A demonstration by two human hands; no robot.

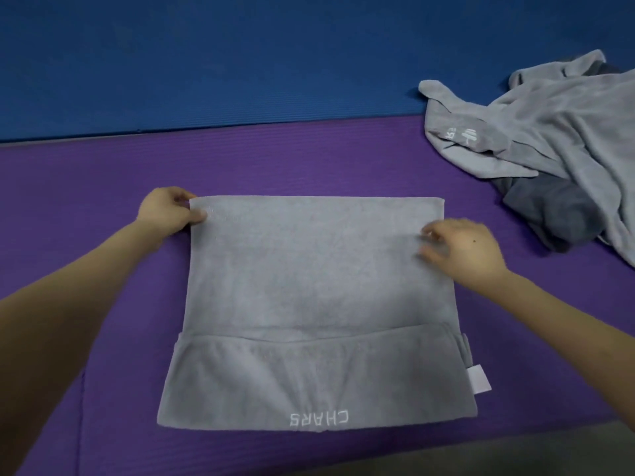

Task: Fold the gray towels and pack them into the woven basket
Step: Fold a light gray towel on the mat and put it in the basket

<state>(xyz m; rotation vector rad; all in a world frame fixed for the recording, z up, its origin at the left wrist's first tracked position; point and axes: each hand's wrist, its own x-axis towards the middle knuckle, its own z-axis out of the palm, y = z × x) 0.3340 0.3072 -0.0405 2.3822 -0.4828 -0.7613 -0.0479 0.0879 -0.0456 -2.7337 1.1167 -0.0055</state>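
Note:
A light gray towel (309,269) lies flat on the purple mat, folded over itself, with white "CHARS" lettering at its near edge and a white tag at its right side. My left hand (168,211) pinches the towel's far left corner. Over the towel's right side, a little below the far right corner, hovers my right hand (464,249); its fingers are spread and blurred, and no cloth is visibly gripped. A heap of unfolded gray towels (556,132) lies at the far right, a darker gray one under the lighter ones. No woven basket is in view.
The purple mat (103,201) covers the work area. A blue mat (240,63) lies beyond its far edge. A strip of gray floor (567,455) shows at the bottom right.

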